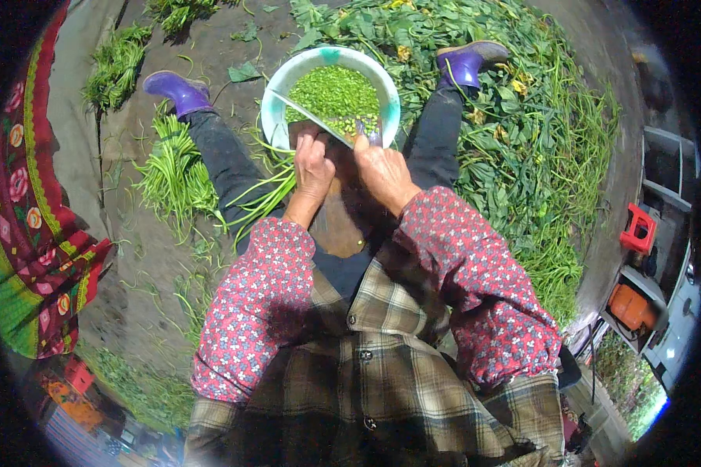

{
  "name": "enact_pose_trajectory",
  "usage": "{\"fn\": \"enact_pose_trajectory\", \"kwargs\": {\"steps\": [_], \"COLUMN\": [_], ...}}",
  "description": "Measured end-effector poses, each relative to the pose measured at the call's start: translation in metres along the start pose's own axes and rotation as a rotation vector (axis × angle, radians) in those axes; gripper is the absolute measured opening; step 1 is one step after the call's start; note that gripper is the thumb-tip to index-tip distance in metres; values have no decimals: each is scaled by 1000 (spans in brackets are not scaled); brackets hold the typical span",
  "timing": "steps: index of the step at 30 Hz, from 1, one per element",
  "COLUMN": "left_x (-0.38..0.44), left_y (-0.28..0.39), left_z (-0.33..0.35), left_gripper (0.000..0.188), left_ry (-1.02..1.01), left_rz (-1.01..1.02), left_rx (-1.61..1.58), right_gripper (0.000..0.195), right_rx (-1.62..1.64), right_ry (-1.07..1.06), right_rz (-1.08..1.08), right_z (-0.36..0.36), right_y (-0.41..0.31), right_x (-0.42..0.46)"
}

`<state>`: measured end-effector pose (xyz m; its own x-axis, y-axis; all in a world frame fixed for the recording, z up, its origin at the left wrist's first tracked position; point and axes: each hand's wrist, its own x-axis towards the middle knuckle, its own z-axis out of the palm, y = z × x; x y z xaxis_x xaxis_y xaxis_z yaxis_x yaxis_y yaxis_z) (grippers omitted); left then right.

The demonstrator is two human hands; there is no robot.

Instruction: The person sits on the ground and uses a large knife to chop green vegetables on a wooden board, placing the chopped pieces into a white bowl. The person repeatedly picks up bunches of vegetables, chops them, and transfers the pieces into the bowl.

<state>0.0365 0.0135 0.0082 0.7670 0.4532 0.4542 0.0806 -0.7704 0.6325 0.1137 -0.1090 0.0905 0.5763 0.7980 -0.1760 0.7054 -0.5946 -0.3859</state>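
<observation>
In my right hand [385,174] is a large knife, its thin blade [311,114] slanting up and left over the basin. My left hand [312,166] presses a bunch of long green stems [266,195] onto a dark wooden board [337,225], close behind the blade. The stems trail out to the left across my leg. The board lies between my legs, its far end reaching over the near rim of a pale plastic basin [390,111]. Finely chopped green pieces [334,90] fill the basin's bottom, and some paler bits lie near the blade. The knife's handle is hidden in my fist.
Left of my leg lies a bundle of green stems [172,169], with another bundle [117,67] farther off. A wide heap of leafy vines [502,152] spreads along the right. Patterned red cloth [32,216] hangs at the left, and a red plastic stool [638,227] stands far right.
</observation>
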Motion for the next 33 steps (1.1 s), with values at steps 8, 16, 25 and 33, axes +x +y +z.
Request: {"fn": "enact_pose_trajectory", "kwargs": {"steps": [8,16,25,33], "left_x": [0,-11,-5,-3], "left_y": [6,-8,1,4], "left_z": [-17,-4,-25,-20], "left_gripper": [44,13,32,29], "left_ry": [-48,-42,-165,-82], "left_rz": [-84,-46,-74,-57], "left_rx": [-143,40,28,-59], "right_gripper": [5,8,9,14], "right_rx": [1,17,72,248], "right_ry": [-96,26,10,157], "right_rz": [-10,-45,-25,61], "right_z": [-41,9,2,-8], "right_y": [-10,-3,5,20], "right_x": [-41,-10,-4,-3]}}
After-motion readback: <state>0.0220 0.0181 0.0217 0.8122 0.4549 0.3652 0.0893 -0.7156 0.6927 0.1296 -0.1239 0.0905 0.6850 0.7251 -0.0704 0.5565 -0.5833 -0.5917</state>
